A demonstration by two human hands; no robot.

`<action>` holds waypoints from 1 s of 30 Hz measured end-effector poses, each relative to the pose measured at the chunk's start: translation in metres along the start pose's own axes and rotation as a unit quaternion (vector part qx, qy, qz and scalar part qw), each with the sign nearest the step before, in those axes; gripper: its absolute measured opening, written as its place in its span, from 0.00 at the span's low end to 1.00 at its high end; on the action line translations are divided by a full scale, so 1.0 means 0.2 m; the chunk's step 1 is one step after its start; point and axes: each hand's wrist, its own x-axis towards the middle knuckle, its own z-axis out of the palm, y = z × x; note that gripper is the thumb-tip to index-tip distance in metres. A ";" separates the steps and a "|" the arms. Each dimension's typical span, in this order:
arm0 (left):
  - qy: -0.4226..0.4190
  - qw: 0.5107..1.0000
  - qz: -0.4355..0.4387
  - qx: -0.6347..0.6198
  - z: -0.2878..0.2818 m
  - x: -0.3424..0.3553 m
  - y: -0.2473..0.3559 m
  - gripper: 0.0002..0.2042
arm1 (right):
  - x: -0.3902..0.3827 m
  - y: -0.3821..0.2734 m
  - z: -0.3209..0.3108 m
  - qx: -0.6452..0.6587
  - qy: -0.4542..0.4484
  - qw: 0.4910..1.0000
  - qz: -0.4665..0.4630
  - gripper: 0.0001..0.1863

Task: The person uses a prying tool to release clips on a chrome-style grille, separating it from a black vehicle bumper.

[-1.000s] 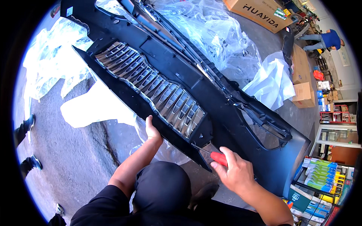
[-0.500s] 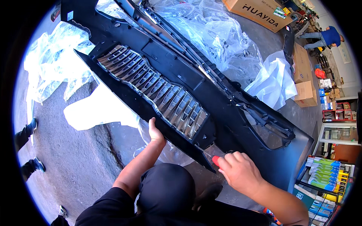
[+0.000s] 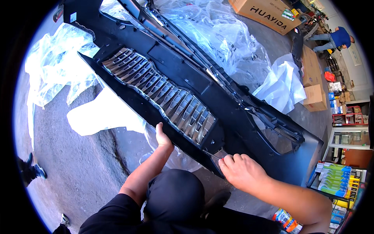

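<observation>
A black car bumper [image 3: 183, 82] lies slantwise before me, its inner side facing up. Set into it is a grille [image 3: 163, 93] with chrome-edged cells. My left hand [image 3: 163, 138] is closed on the bumper's near edge, thumb on top and fingers hidden underneath. My right hand [image 3: 243, 171] grips a screwdriver [image 3: 210, 155]. Only its thin shaft shows, pointing at the grille's lower right end, where the hand is close to the bumper's edge. The handle is covered by my fingers, and I cannot tell exactly what the tip touches.
Clear plastic wrap [image 3: 218, 35] lies beyond the bumper, with more wrap [image 3: 58, 58] at left. Cardboard boxes [image 3: 265, 15] stand at far right. A shelf of packaged goods [image 3: 337, 179] is at right. Another person [image 3: 337, 38] bends at far right; someone's shoe [image 3: 40, 171] shows at left.
My right hand has moved slightly left and toward the bumper, and the screwdriver's red handle is now hidden in it. My left hand keeps its hold. Feet at the left have shifted.
</observation>
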 end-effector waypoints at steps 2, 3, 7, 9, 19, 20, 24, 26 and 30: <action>0.003 1.000 0.003 0.006 0.00 0.00 0.00 0.23 | 0.01 -0.02 0.02 0.008 -0.072 0.997 0.039 0.17; 0.004 1.000 -0.002 0.005 -0.02 0.01 -0.02 0.22 | 0.02 -0.01 0.04 0.093 -0.061 0.987 0.114 0.17; 0.002 1.000 -0.012 -0.002 -0.04 0.06 -0.04 0.22 | 0.04 -0.02 0.03 0.243 -0.075 0.938 0.234 0.16; -0.002 1.000 -0.017 -0.008 -0.06 0.07 -0.03 0.22 | 0.03 -0.04 0.00 0.202 -0.092 0.957 0.188 0.10; -0.018 0.999 -0.027 0.001 -0.04 0.04 -0.04 0.21 | 0.07 -0.01 0.01 0.276 -0.098 0.916 0.274 0.13; -0.019 0.999 -0.030 0.003 -0.07 0.04 -0.04 0.21 | 0.05 -0.04 0.04 0.150 -0.091 0.966 0.192 0.12; -0.006 1.000 -0.017 0.012 -0.04 0.07 -0.05 0.21 | 0.03 0.00 0.11 -0.029 -0.051 0.997 0.058 0.12; -0.003 1.000 -0.015 0.016 -0.07 0.10 -0.05 0.21 | 0.06 0.00 0.09 0.183 -0.121 0.954 0.206 0.12; -0.007 1.000 -0.014 0.008 -0.05 0.03 -0.04 0.20 | 0.10 -0.02 0.03 0.342 -0.134 0.862 0.348 0.15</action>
